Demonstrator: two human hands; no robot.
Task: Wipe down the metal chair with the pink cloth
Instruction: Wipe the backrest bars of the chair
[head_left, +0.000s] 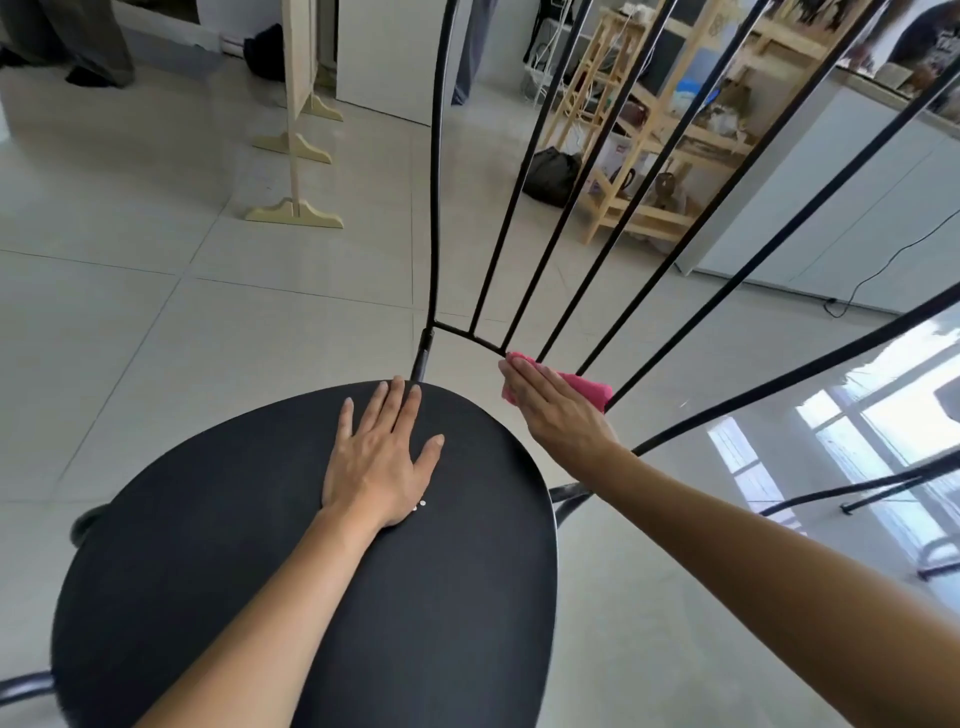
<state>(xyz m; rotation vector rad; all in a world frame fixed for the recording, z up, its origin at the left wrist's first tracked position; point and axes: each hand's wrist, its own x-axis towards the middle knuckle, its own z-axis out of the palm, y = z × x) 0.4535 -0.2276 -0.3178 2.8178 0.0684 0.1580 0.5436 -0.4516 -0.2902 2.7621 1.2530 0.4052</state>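
Note:
The black metal chair (218, 545) fills the lower view, its round seat toward me and its thin back bars (524, 171) fanning up and to the right. My left hand (382, 457) lies flat on the seat near its far edge, fingers apart, holding nothing. My right hand (553, 405) presses the pink cloth (589, 388) against the curved bottom rail of the backrest, where the bars meet it. Most of the cloth is hidden under my fingers.
Pale glossy floor tiles (156, 322) surround the chair. A wooden shelf unit (649, 156) with clutter and a black bag (550, 174) stand behind the backrest. A folding wooden screen's feet (293, 213) sit at the left. White cabinets (841, 218) line the right.

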